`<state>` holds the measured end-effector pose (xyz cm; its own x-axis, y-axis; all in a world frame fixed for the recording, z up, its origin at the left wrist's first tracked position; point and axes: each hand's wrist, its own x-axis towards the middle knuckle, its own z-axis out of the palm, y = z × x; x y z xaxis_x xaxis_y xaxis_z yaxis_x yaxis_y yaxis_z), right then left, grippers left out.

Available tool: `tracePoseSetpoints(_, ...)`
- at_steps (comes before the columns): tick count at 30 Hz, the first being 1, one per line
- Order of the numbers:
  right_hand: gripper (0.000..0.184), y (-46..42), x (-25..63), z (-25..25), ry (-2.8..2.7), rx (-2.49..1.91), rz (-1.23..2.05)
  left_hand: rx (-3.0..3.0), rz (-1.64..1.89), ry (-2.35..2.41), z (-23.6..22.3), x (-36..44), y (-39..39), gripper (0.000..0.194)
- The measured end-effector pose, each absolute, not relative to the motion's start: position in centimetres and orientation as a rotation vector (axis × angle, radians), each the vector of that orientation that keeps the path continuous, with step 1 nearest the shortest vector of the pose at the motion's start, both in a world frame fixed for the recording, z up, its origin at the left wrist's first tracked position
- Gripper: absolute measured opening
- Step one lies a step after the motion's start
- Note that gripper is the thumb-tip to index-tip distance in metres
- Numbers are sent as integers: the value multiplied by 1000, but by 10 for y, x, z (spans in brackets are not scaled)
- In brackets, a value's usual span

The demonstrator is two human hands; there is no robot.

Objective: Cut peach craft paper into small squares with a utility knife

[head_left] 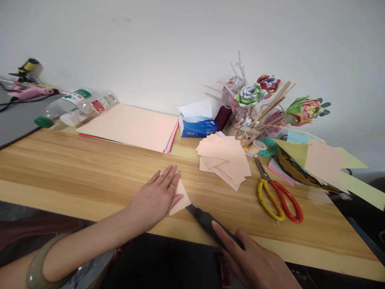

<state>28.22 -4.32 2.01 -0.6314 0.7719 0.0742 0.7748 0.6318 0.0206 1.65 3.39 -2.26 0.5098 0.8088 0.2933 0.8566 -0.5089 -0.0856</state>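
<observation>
My left hand (162, 192) lies flat, pressing a small folded piece of pale peach paper (181, 199) onto the wooden table near its front edge. The hand covers much of that piece. My right hand (252, 255) grips the dark green handle of a utility knife (210, 225). Its blade reaches the lower right corner of the paper; whether it is inside the fold I cannot tell. Right of the paper lies a loose pile of cut peach sheets (227, 158). A pair of scissors (275, 194) with yellow and red handles rests farther right.
Behind are a stack of large coloured sheets (132, 124), a blue tissue pack (197, 125) and two plastic bottles (67, 105). Paper flowers (251, 94) and sticks stand at the back right. A basket (296, 166) with paper scraps overhangs the right side. A pink glue gun (31, 92) lies far left.
</observation>
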Motion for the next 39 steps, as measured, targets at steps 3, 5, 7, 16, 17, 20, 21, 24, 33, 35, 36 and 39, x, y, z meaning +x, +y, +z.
tracePoseSetpoints(3, 44, -41, 281, 19, -2781, -1310, -98, -2524, -322, -1422, -24, 16, 33, 52)
tracePoseSetpoints(5, 44, -40, 281, 19, -2793, -1301, -97, -2524, -332, -1420, -24, 16, 33, 53)
tracePoseSetpoints(7, 44, -39, 282, 19, -2806, -1283, -118, -2524, -339, -1420, -24, 17, 33, 54)
tracePoseSetpoints(16, 44, -35, 281, 14, -2839, -1245, -258, -2504, -308, -1420, -23, 18, 32, 55)
tracePoseSetpoints(17, 44, -34, 281, 13, -2827, -1243, -281, -2501, -311, -1418, -22, 18, 32, 55)
tracePoseSetpoints(20, 44, -32, 278, 11, -2796, -1230, -356, -2495, -310, -1399, -22, 18, 32, 56)
tracePoseSetpoints(21, 44, -31, 277, 11, -2791, -1223, -366, -2494, -304, -1391, -21, 18, 32, 56)
tracePoseSetpoints(24, 44, -28, 273, 12, -2771, -1209, -371, -2489, -294, -1378, -21, 18, 32, 57)
tracePoseSetpoints(33, 46, -23, 267, 12, -2771, -1242, -393, -2488, -304, -1385, -21, 18, 32, 57)
tracePoseSetpoints(35, 48, -22, 266, 10, -2760, -1269, -402, -2491, -312, -1390, -21, 18, 32, 56)
tracePoseSetpoints(36, 49, -21, 266, 10, -2754, -1281, -406, -2491, -316, -1387, -21, 18, 32, 56)
tracePoseSetpoints(39, 46, -19, 267, 8, -2783, -1267, -394, -2489, -334, -1373, -22, 18, 32, 56)
